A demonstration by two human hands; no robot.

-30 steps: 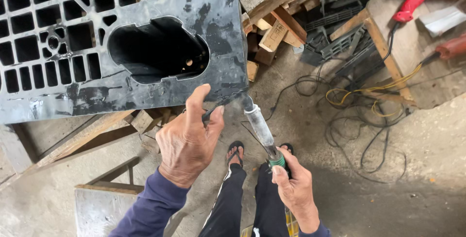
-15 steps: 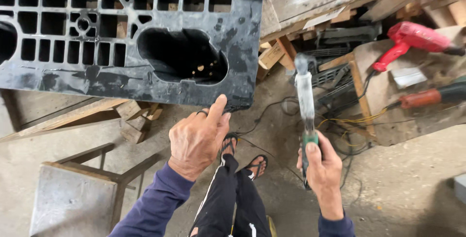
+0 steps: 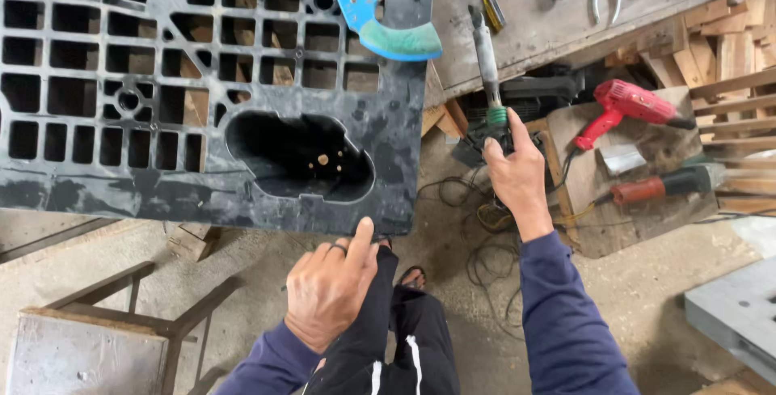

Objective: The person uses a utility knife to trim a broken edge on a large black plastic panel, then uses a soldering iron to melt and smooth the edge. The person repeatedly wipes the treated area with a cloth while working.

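Head view, nearest first: my legs in dark trousers and a sandalled foot on the concrete floor. My left hand is closest to me, fingers loosely curled and holding nothing, its forefinger tip raised to touch the near edge of the black plastic pallet, just below the big ragged hole in it. My right hand sits farther out and to the right, closed around the grip of a long hand tool with a green collar. The tool's long axis runs almost straight away from me, its tip pointing far, over the edge of the grey workbench. So the hole lies to the left of the tool and a little nearer than its tip; my left hand is the nearer one to it. Beyond, a blue-and-green curved blade rests on the pallet's far right corner, and a red power tool lies to the right on a board.

Against half a second ago, my left forefinger has come up onto the pallet edge, and the pallet and bench fill more of the view.
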